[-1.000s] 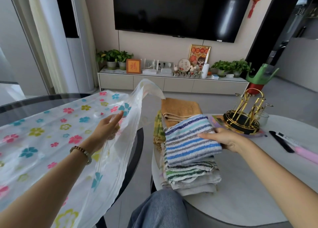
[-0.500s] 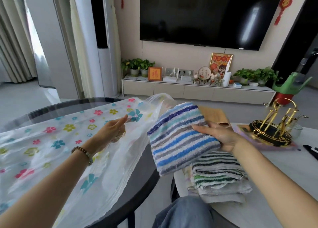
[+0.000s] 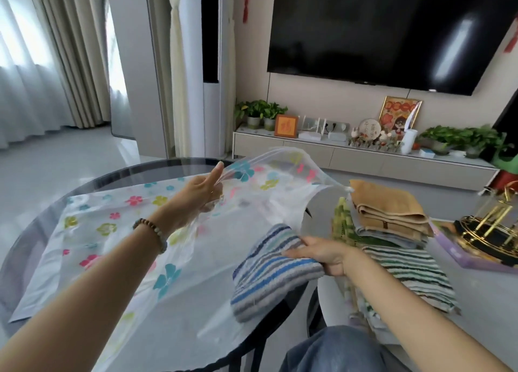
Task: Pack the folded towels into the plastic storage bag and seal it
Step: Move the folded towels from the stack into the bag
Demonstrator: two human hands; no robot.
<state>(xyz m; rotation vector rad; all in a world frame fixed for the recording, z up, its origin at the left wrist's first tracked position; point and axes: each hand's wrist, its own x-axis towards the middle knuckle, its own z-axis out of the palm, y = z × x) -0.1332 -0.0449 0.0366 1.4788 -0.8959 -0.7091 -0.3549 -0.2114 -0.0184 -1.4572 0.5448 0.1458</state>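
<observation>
Left hand (image 3: 200,193) pinches the thin floral film of the bag (image 3: 106,231), holding its mouth lifted. Right hand (image 3: 322,255) grips a folded blue-striped terry towel (image 3: 269,276) at that mouth; the soft stack (image 3: 403,262) lies just right of this hand.

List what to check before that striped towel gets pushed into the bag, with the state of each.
1. Bag mouth open: ok, left hand pinches the storage bag's upper layer up.
2. Grip on blue striped towel: ok, right hand holds it.
3. Towel folded: ok.
4. Towel past the mouth: cannot tell.
5. All towels packed: not ok, towel stack waits outside.
</observation>
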